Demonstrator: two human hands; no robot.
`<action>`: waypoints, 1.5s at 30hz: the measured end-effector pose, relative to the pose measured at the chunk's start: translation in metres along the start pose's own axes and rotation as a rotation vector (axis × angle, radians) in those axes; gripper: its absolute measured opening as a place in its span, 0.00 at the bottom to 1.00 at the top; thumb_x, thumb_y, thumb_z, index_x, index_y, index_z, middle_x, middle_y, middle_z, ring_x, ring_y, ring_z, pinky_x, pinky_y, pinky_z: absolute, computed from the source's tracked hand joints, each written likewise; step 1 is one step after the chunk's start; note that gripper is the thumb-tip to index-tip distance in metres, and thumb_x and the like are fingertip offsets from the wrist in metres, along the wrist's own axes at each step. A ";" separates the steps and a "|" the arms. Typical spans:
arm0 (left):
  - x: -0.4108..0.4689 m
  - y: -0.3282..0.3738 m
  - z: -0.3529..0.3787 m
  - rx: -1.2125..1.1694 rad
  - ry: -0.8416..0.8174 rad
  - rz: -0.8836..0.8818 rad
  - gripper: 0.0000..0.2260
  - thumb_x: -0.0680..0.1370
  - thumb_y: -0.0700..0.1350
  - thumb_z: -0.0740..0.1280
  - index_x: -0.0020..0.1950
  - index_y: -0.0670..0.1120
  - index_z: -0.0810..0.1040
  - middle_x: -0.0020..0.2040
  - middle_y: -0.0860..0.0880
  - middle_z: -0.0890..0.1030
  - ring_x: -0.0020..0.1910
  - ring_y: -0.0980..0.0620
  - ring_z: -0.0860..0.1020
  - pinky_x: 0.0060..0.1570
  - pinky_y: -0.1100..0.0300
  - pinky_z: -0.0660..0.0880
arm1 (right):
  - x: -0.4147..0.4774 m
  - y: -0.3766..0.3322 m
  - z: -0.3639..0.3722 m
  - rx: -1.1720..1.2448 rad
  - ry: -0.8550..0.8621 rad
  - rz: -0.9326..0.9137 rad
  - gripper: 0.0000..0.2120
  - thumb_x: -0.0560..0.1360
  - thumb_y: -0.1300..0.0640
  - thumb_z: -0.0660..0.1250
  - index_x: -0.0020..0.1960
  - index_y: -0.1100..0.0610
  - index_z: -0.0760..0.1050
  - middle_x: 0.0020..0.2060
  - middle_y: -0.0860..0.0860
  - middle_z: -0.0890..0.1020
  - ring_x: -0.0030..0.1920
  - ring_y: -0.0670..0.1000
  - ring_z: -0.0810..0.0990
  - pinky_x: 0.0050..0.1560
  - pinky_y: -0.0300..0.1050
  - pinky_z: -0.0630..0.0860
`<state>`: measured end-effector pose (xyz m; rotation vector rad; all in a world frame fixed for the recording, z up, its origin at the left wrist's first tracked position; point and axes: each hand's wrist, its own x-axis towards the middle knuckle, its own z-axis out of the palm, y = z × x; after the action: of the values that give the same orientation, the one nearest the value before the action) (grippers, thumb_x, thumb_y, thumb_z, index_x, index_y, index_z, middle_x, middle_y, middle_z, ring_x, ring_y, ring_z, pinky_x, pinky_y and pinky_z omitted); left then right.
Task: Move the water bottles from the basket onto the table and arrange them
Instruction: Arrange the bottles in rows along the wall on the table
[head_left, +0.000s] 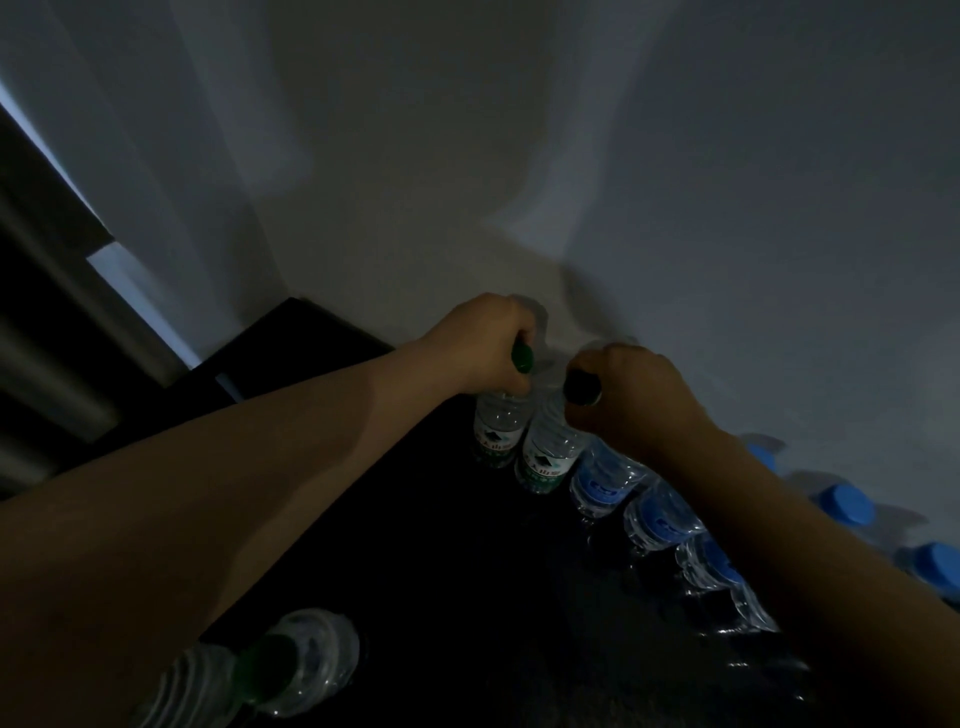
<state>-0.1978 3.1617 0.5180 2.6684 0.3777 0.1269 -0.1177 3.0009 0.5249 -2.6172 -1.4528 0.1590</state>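
A pale wall (467, 156) backs the dark table (457, 582). Along its far edge stands a row of clear bottles, with the blue-labelled bottles (660, 519) on the right. Both arms reach forward. The left hand (483, 343) is clamped round the neck of the end green-labelled bottle (498, 426), and the right hand (634, 395) grips the cap of the neighbouring green-labelled bottle (550, 452). A green-capped bottle (301, 660) sits at the lower left.

I read the bottle row (602, 486) as a barrier running from frame centre to lower right. Two more bottles (317, 649) block the lower left. Bare dark table (467, 597) between them offers passage.
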 end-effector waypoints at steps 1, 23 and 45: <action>0.000 -0.001 0.000 0.000 -0.001 0.003 0.13 0.62 0.43 0.77 0.43 0.44 0.78 0.39 0.50 0.74 0.40 0.49 0.75 0.37 0.61 0.69 | 0.000 0.000 0.000 -0.002 0.003 0.000 0.08 0.71 0.54 0.69 0.48 0.56 0.78 0.44 0.55 0.79 0.46 0.57 0.78 0.48 0.47 0.74; -0.115 0.007 -0.058 0.123 -0.030 0.018 0.14 0.72 0.46 0.70 0.56 0.44 0.77 0.53 0.46 0.78 0.48 0.49 0.78 0.49 0.57 0.75 | -0.082 -0.047 -0.040 -0.045 0.099 -0.099 0.14 0.72 0.52 0.66 0.57 0.54 0.77 0.49 0.53 0.80 0.52 0.58 0.76 0.50 0.47 0.70; -0.399 -0.007 -0.075 0.059 0.041 -0.243 0.13 0.73 0.48 0.70 0.57 0.49 0.78 0.53 0.52 0.77 0.50 0.54 0.78 0.50 0.59 0.75 | -0.202 -0.194 -0.010 0.051 -0.067 -0.309 0.21 0.73 0.48 0.68 0.64 0.51 0.73 0.53 0.51 0.79 0.54 0.52 0.76 0.53 0.45 0.74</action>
<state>-0.5933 3.0854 0.5708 2.6556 0.7243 0.0973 -0.3844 2.9295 0.5732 -2.3306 -1.8259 0.2454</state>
